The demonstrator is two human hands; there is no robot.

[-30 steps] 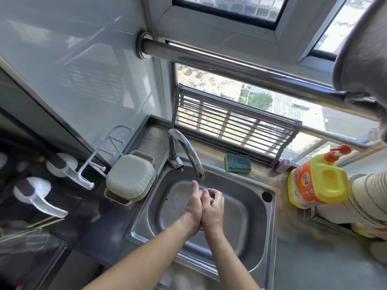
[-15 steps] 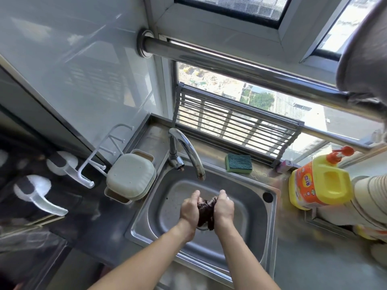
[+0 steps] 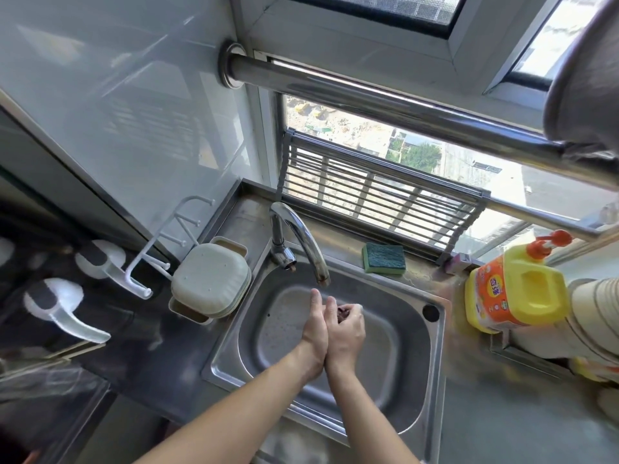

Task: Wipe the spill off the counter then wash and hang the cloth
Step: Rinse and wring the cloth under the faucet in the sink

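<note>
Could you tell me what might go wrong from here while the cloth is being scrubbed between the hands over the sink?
1. The dark cloth is balled small between the left hand and right hand, so it could slip into the sink.
2. The hands sit just under the tap spout; lifting them could knock it.
3. Wringing may splash the sponge and the counter just wiped.

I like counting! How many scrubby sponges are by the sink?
1. The green sponge lies flat on the ledge behind the sink, right of the faucet, below the window rack. Others may be hidden out of view.
</note>
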